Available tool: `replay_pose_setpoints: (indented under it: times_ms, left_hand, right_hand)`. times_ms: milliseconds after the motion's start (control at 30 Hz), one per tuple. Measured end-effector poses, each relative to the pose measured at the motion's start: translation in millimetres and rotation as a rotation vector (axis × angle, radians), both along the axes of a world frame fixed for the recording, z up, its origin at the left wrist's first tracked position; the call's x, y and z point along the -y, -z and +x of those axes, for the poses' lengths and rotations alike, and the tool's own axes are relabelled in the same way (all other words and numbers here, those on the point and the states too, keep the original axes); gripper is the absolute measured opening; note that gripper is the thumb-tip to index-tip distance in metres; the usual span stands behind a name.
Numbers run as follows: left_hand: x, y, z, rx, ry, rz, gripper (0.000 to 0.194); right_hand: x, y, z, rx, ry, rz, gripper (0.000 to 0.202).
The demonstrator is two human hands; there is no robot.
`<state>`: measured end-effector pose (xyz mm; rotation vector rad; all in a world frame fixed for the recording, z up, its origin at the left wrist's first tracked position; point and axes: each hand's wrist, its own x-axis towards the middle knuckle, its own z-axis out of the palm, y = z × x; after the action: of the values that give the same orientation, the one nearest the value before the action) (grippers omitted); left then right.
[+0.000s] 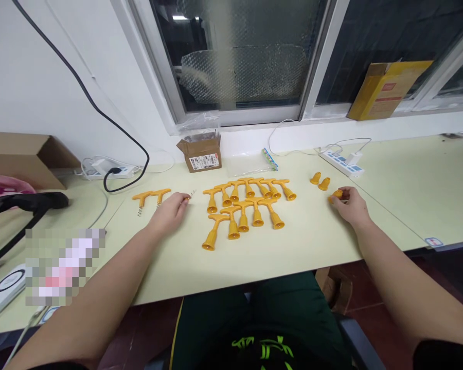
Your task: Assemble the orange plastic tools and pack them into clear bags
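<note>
My left hand (168, 211) is closed around the handle of a corkscrew (193, 194); its metal spiral sticks out past my fingers to the right. Left of that hand lie two yellow T-handled corkscrews (141, 199) with bare spirals, one partly covered by the hand. My right hand (351, 204) pinches a yellow bell-shaped cap (336, 194) at the table's right part. Just beyond it stand two more yellow caps (320, 181). Between my hands, several corkscrews with caps fitted (249, 190) lie in two rough rows.
A small open cardboard box (202, 154) and a clear zip bag (250, 163) sit by the wall. Power strips (343, 163) with cables lie at the back. A black strap-like object (19, 216) and a white charger pad (7, 288) are on the left.
</note>
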<state>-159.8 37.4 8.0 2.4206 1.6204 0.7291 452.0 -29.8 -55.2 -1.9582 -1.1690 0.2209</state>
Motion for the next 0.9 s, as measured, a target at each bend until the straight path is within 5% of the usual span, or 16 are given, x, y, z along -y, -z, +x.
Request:
replay_pose_setpoints:
  times_ms: [100, 200, 400, 533, 767, 900]
  left_hand:
    - [-6.7, -12.3, 11.0, 0.372, -0.197, -0.068, 0.043]
    - [5.5, -26.8, 31.5, 0.356, -0.255, -0.335, 0.040]
    - [71.0, -40.8, 63.1, -0.019, -0.044, -0.465, 0.036]
    - [102.5, -39.0, 68.3, -0.078, 0.042, -0.544, 0.039]
    - [115.2, -39.4, 72.5, 0.040, 0.025, -0.486, 0.038]
    - [118.6, -39.9, 77.5, 0.083, 0.148, -0.520, 0.033]
  right_hand:
    - [-0.1, -5.0, -6.3, -0.050, 0.029, -0.025, 0.037]
    - [0.2, -9.0, -15.7, -0.060, -0.008, 0.019, 0.036]
    - [1.8, -4.8, -20.3, -0.089, -0.093, 0.057, 0.036]
    - [1.3, -0.7, -19.0, -0.086, -0.117, 0.028, 0.036]
    - [1.0, 1.7, -22.0, -0.053, -0.194, 0.035, 0.039]
    - [1.8, 2.3, -21.2, -0.080, -0.203, 0.035, 0.038]
